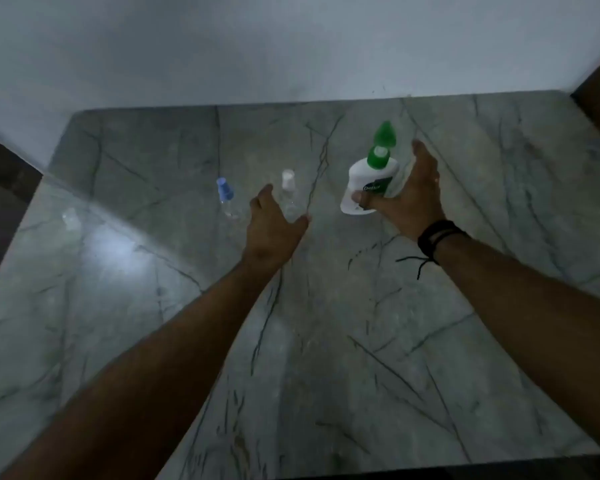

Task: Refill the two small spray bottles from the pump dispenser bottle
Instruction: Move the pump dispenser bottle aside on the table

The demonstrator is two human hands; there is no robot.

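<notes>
A white pump dispenser bottle (364,183) with a green pump head stands at the back right of the marble table. My right hand (413,199) wraps around its right side, thumb across the front label. Two small clear spray bottles stand to its left: one with a blue cap (226,199) and one with a white cap (288,192). My left hand (274,223) is spread just in front of the white-capped bottle, thumb and fingers on either side of it; I cannot tell whether it touches the bottle.
The grey-green veined marble table (326,341) meets a white wall (291,46) at the back. Dark wooden edges show at the far left and upper right. A bright light reflection lies on the table's left part.
</notes>
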